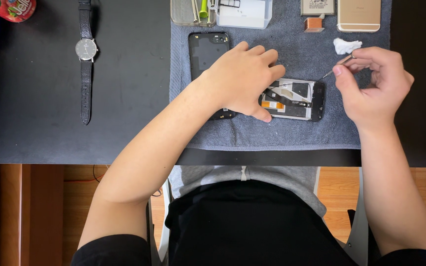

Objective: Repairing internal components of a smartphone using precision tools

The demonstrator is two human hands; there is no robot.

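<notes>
Left hand [240, 81] flat, fingers spread narrow, pressing on the opened phone [294, 100] at centre frame, covering its left end; circuit parts and an orange strip exposed on the right end. Right hand [375, 83] at right of frame, fingers pinched shut around a thin metal tool [335, 67], tip angled down-left, just above the phone's upper right corner, not touching. Under both, a grey towel [282, 133] spread over the black counter [50, 138]. Above the left hand, a black back cover [208, 49]. Near the tool, a white wad [346, 46]. At top edge, a clear parts tray [223, 12] and a gold phone [359, 15]. At upper left, a black-strapped wristwatch [85, 49].
</notes>
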